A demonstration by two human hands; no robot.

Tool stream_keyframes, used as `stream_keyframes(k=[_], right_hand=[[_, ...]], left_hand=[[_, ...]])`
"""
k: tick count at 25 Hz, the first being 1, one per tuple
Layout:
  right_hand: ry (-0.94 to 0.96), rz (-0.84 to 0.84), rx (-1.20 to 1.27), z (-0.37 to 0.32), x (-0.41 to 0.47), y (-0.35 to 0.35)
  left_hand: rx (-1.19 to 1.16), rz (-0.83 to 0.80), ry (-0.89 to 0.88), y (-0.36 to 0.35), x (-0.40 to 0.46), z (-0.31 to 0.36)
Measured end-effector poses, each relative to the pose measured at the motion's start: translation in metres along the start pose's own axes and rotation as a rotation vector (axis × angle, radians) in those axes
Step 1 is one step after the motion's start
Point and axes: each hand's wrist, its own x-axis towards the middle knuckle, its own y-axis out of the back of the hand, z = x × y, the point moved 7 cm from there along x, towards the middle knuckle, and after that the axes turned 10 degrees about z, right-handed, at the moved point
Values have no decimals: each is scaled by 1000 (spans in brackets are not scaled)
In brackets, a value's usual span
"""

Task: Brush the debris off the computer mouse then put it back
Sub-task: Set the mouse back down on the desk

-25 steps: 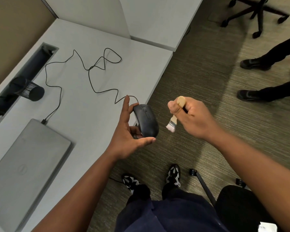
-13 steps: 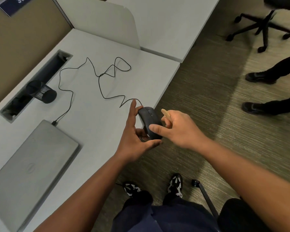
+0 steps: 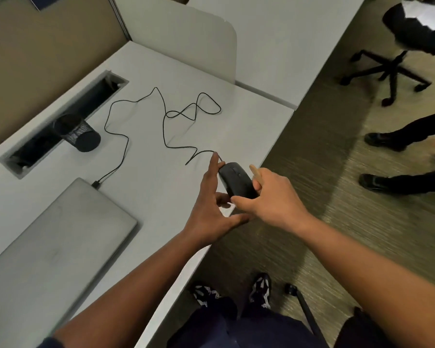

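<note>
Mouse (image 3: 236, 180) sits at the desk's (image 3: 161, 172) right edge between our hands, left hand (image 3: 211, 209) cupping it with loose fingers, right hand (image 3: 269, 199) curled around the brush (image 3: 255, 172) against it, while its cable (image 3: 166, 116), a laptop (image 3: 48, 247) and a mesh cup (image 3: 78, 134) lie further left, open carpet (image 3: 324, 159) right.

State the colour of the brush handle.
Light tan wood: the handle pokes out above the right hand, seen in the head view.

Bare desk (image 3: 161, 187) lies between laptop (image 3: 48, 247), cable (image 3: 166, 121) and edge.
</note>
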Motion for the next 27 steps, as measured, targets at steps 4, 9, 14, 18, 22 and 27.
stream_keyframes(k=[4, 9, 14, 18, 22, 27], right_hand=[[14, 30, -82, -18, 17, -8], [57, 82, -140, -33, 50, -26], [117, 70, -151, -37, 100, -55], [195, 38, -151, -37, 148, -80], [272, -21, -165, -42, 187, -96], [329, -75, -193, -38, 221, -111]], left_hand=[[155, -1, -53, 36, 26, -9], [243, 39, -45, 72, 70, -22], [279, 46, 52, 82, 119, -47], [262, 94, 153, 88, 153, -67], [267, 143, 237, 93, 181, -82], [220, 215, 361, 88, 208, -101]])
